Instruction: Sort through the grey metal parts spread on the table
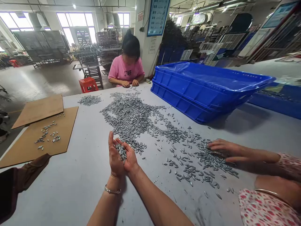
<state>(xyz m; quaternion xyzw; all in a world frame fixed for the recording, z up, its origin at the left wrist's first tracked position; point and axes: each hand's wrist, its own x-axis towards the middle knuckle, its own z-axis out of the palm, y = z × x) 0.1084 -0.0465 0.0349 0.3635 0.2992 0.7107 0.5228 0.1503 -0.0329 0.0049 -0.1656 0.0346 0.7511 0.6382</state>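
My left hand (115,160) and my right hand (130,158) are cupped together above the near edge of a large pile (131,116) of small grey, spindle-shaped pieces. Between the two palms lies a handful of these grey pieces (121,152). The left fingers point up and forward, while the right fingers curl around the handful from the other side. A silver bangle (112,190) circles my left wrist. More of the pieces lie scattered over the white table (89,175) to the right of my hands.
Stacked blue crates (188,94) stand at the right back. At the right, a co-worker's hand (225,149) rests on loose pieces. A person in pink (127,70) sits across the table. Cardboard sheets (63,135) with some pieces lie left, near a dark object (7,194).
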